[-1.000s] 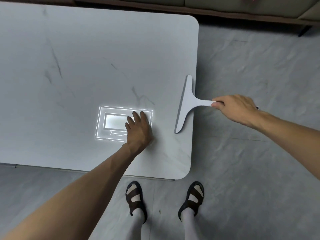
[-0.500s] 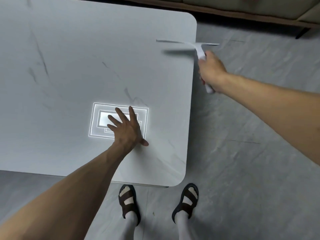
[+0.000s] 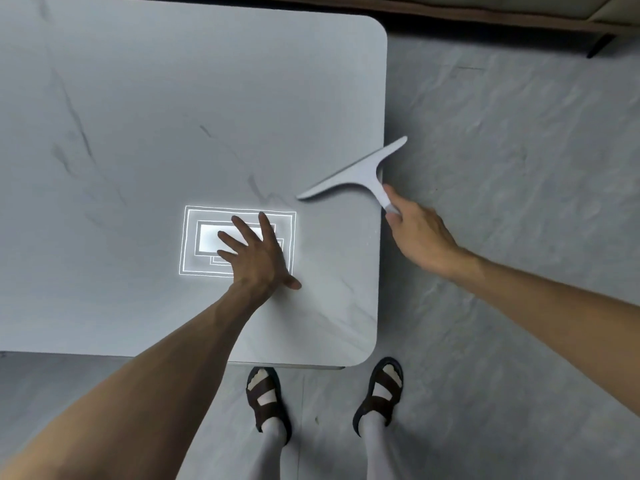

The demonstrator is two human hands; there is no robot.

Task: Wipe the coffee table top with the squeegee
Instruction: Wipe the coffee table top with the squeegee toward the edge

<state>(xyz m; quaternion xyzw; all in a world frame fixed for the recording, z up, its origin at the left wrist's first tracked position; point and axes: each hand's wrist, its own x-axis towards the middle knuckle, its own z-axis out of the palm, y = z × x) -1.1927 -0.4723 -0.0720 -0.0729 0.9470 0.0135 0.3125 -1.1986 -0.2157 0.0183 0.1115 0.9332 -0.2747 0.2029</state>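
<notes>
Squeegee location: the squeegee (image 3: 360,174) lies directly ahead of the grip, over the right edge of the coffee table top (image 3: 173,116). The blade's outer end projects past the edge, above the floor (image 3: 502,150).

Right-hand grip: the right hand (image 3: 420,237) is closed round the lower end of the handle, with the thumb laid along the shaft. The rest of the handle and the whole blade are exposed.

Reason for hold: gripping at the handle end gives the longest reach across the top and keeps the knuckles off the surface (judgement).

Blade attitude: the blade runs diagonally, with its inner tip down and to the left of the grip and its outer tip up and ahead of it. Contact with the surface cannot be confirmed.

Right arm pose: the forearm enters from the lower right. The wrist is nearly straight and sits outside the table edge, over the floor.

Left-hand placement: the left hand (image 3: 258,258) is well left of the grip and lies flat on the top with its fingers spread, holding nothing. It partly covers a bright rectangular light reflection (image 3: 194,244).

Reason for left-hand placement: it probably serves as a brace for the lean, and it is clear of the blade.

Left arm pose: the arm is extended from the lower left, palm down.

Stance: the sandals (image 3: 265,393) are on the floor below the grip, at the table's near corner.
</notes>
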